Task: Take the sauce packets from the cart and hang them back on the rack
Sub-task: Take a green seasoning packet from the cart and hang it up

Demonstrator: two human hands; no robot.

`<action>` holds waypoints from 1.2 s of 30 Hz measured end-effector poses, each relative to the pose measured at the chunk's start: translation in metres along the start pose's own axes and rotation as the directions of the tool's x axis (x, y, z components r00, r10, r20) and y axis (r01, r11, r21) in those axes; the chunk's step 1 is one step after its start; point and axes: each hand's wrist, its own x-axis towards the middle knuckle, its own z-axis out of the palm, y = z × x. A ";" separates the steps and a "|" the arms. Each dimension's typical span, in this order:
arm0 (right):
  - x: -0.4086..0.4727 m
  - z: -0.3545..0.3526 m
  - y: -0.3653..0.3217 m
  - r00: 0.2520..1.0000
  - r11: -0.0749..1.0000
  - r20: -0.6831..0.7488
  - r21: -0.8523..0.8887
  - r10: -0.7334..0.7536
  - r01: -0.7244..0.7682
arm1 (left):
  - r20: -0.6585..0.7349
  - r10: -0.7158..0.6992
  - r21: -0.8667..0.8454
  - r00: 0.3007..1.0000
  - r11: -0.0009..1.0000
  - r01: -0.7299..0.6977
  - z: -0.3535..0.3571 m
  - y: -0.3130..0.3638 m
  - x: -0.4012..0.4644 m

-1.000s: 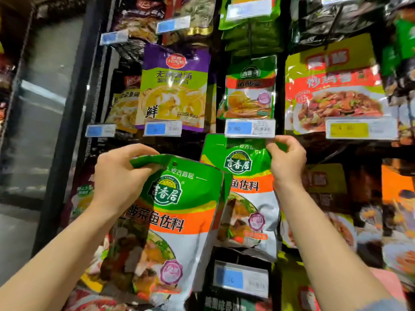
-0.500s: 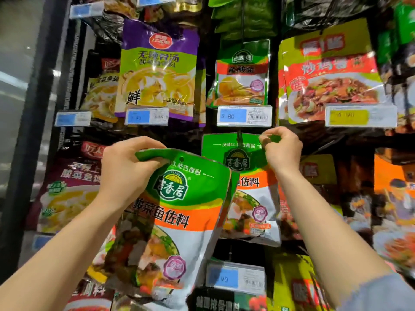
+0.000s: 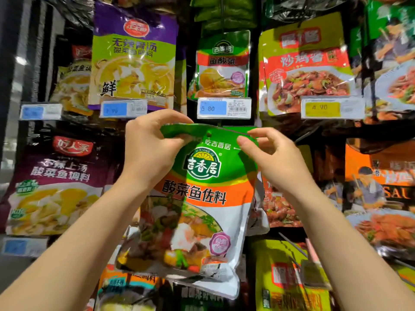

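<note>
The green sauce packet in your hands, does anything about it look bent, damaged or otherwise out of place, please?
The green sauce packet is off its hook, held by the left hand and the right hand. Its top flap is folded over at the left corner, and the packet hangs tilted. The hang hole looks intact; no tear or spill shows.

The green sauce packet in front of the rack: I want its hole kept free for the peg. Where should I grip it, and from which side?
Grip the green sauce packet by its flat top strip, one pinch on either side of the hang hole, coming in from the outer ends. That is how the left hand and right hand hold it; the strip is thin and flat, and the bulky body hangs below.
</note>
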 end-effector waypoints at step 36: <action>-0.006 -0.032 -0.052 0.987 0.885 0.157 0.465 -0.045 -0.033 | 0.080 -0.121 -0.259 0.989 0.956 0.138 -0.040 0.012 -0.018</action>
